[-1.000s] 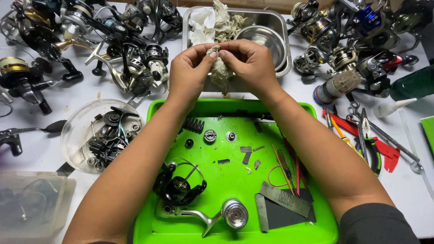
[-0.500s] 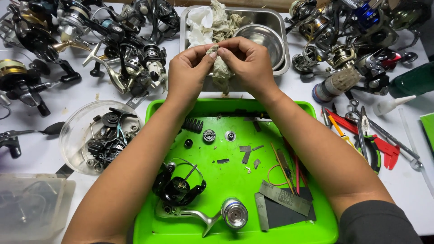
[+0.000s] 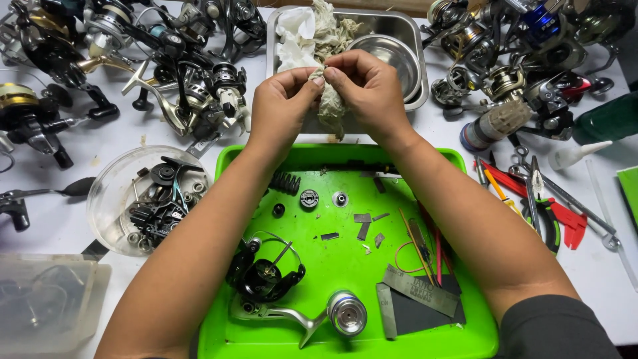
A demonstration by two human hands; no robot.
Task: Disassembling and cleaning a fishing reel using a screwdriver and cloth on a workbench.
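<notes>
- Hands meet at 12 o'clock of frame, above far edge of green tray (image 3: 219, 332).
- Left hand (image 3: 279, 110) closed, thumb and fingers pinching rag (image 3: 330, 106) from its 9 o'clock side.
- Right hand (image 3: 372, 90) closed, fingertips pinching same rag from 3 o'clock side; fingertips of both hands nearly touching.
- Rag dirty grey-beige, crumpled, hanging down between hands; lower end dangles just over near rim of steel pan (image 3: 415, 40). Whether something small is wrapped inside rag: cannot tell.
- Steel pan at 12 o'clock behind hands, holds white cloth (image 3: 296, 36) and round steel bowl (image 3: 389, 56).
- Green tray at 6 o'clock, between forearms: black reel body (image 3: 266, 276) at its 8 o'clock, silver spool (image 3: 347, 312) and handle at 6 o'clock, small gears and washers near 12 o'clock, grey flat plates at 4 o'clock.
- Clear round dish (image 3: 109, 193) at 9 o'clock of tray, full of small dark parts.
- Pile of fishing reels (image 3: 166, 60) at 10–11 o'clock; another pile (image 3: 505, 60) at 1–2 o'clock.
- Pliers (image 3: 541, 213) and red-handled tools at 3 o'clock of tray, on white table (image 3: 60, 226).
- Clear plastic box (image 3: 46, 302) at 8 o'clock corner.
- Green bottle (image 3: 608, 119) at 2 o'clock edge.
</notes>
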